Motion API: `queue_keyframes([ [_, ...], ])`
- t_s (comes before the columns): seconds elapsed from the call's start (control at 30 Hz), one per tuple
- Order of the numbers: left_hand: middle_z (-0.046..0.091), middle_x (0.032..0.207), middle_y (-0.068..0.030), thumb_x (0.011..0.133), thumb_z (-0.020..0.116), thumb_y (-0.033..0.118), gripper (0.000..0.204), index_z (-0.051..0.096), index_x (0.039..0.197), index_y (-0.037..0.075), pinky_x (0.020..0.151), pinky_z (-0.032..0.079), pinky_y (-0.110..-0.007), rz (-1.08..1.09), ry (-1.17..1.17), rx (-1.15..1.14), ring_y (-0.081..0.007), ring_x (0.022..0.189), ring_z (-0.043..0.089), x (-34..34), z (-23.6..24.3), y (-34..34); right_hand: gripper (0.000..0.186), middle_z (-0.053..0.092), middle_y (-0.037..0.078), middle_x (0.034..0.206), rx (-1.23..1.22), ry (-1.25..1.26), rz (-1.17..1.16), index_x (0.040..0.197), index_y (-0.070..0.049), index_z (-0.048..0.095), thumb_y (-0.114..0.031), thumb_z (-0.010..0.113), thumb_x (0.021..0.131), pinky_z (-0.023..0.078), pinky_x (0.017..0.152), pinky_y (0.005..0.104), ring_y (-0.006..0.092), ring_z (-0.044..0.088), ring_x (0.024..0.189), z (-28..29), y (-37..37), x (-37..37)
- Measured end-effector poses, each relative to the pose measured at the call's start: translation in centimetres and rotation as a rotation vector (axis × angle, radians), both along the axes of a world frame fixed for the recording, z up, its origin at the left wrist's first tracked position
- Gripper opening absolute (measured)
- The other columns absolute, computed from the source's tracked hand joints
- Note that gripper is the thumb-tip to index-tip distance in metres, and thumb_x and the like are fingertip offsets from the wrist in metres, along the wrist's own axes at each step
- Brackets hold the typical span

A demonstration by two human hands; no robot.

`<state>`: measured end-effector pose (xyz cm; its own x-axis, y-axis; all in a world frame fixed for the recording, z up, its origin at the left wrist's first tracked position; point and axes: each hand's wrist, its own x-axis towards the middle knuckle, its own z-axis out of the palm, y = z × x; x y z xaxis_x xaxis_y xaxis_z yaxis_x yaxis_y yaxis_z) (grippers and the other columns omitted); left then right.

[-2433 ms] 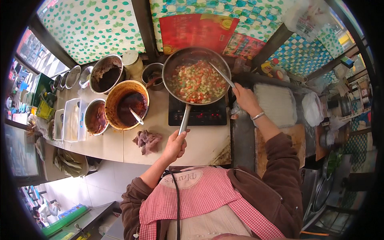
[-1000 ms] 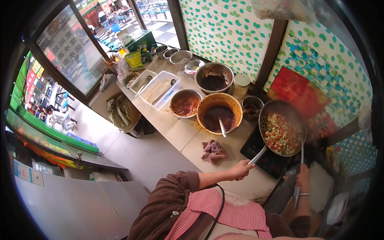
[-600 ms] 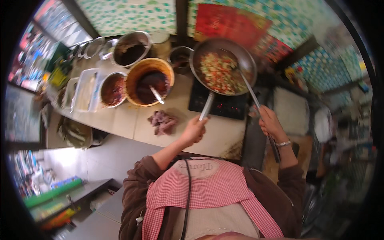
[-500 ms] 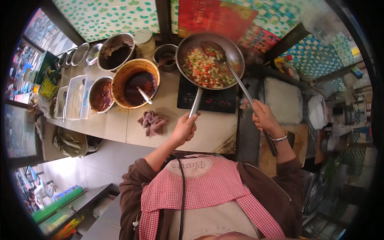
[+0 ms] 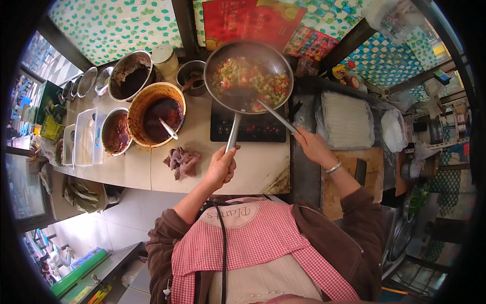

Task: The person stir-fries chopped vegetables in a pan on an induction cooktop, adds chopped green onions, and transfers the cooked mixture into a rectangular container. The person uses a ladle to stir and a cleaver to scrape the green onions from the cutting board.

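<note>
My left hand (image 5: 223, 168) is closed round the long metal handle of a frying pan (image 5: 246, 50) over a black induction cooktop (image 5: 238, 130). Diced red, green and pale vegetables (image 5: 273, 81) lie in the pan, with some steam over them. My right hand (image 5: 309, 143) grips the metal handle of a spatula (image 5: 273, 114), whose head rests inside the pan's near part, blurred by steam and motion. Just left of the pan's handle a crumpled purplish cloth (image 5: 182, 163) lies on the beige counter (image 5: 126, 176).
Left stand an enamel pot of dark sauce (image 5: 157, 121), a bowl of red food (image 5: 116, 131), a bowl of dark food (image 5: 129, 81), a jar (image 5: 164, 61) and plastic containers (image 5: 88, 137). Right are a bagged white tray (image 5: 347, 119), a wooden board (image 5: 349, 197), a black-handled tool (image 5: 360, 172) and bottles (image 5: 341, 71).
Since half a second ago my right hand has moved left, and the spatula's head has come from the far part of the pan down to its near part. The vegetables have shifted about.
</note>
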<state>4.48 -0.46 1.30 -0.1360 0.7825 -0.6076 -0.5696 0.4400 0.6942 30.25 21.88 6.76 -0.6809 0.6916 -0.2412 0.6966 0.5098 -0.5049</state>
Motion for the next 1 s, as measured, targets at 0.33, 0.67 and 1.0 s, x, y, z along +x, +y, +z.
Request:
queue_keyframes([
  [0.33,0.041,0.060,0.0011,0.111,0.048,0.033,0.039,0.054,0.139,0.007,0.033,0.022,-0.026,-0.006,0.012,0.021,-0.0077,0.037,0.030,0.1,-0.8,0.3,0.035,0.071,0.025,0.090,0.077,0.108,-0.085,0.129,-0.008,0.064,-0.032,0.055,0.107,0.052,0.071,0.0511,0.0466,0.068,0.085,3.6,6.1,-5.8],
  [0.67,0.045,0.062,0.0024,0.105,0.058,0.043,0.032,0.054,0.121,0.015,0.035,0.031,-0.030,-0.017,0.108,-0.061,-0.0104,0.042,0.039,0.4,-2.6,0.1,0.041,0.071,0.021,0.125,-0.059,0.200,0.158,0.141,0.003,0.060,-0.020,0.047,0.110,0.049,0.102,0.0394,0.0299,0.067,0.120,-0.2,6.9,-6.0],
  [1.0,0.043,0.060,-0.0020,0.107,0.052,0.036,0.028,0.050,0.121,0.012,0.036,0.031,-0.034,-0.001,0.050,0.071,-0.0140,0.040,0.040,0.8,-1.6,-0.2,0.059,0.061,0.016,0.102,0.213,0.115,-0.078,0.148,0.005,0.050,-0.041,0.046,0.112,0.046,0.072,0.0359,0.0262,0.057,0.084,-11.5,17.5,-0.1],
])
